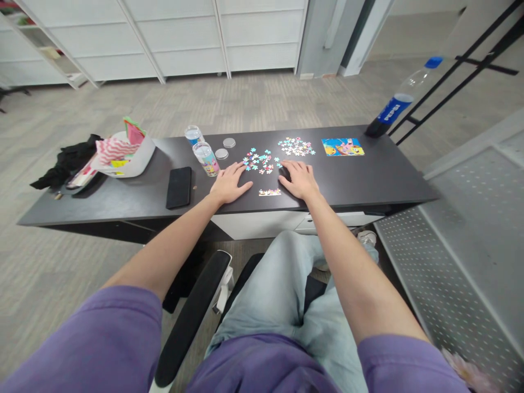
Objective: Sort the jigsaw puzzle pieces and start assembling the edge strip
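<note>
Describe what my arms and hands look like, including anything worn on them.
Your left hand and right hand are bare, with no gloves, watch or bracelet visible. The left sleeve and right sleeve are short, plain purple fabric with hemmed edges, leaving both forearms uncovered.

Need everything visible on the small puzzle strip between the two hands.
The puzzle strip is a short, narrow band of joined pieces, apparently printed card, pale with brown, yellow and dark patches; its picture is too small to make out. It lies flat on the dark tabletop near the front edge, roughly parallel to it, below the loose pieces. Neither the left hand nor the right hand touches it.
</note>
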### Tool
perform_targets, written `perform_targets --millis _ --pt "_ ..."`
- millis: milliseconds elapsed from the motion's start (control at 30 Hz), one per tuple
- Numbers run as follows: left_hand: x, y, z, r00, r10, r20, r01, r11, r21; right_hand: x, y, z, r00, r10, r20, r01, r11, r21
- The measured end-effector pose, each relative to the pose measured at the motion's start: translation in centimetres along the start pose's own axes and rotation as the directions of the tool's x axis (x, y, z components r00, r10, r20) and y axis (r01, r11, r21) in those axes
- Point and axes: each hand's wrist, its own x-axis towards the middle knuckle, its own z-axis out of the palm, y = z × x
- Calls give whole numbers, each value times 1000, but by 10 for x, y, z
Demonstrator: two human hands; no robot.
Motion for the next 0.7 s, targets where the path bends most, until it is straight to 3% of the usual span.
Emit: perform_targets --millis 233,700 --pt "-1 3 -1 1000 -14 -13 14 1000 -2 0 0 3 996 86 -37 -86 996 11" --pt "-3 5 -4 1000 -14 -14 14 1000 -2 7 4 11 989 127 -80 -124 991 43"
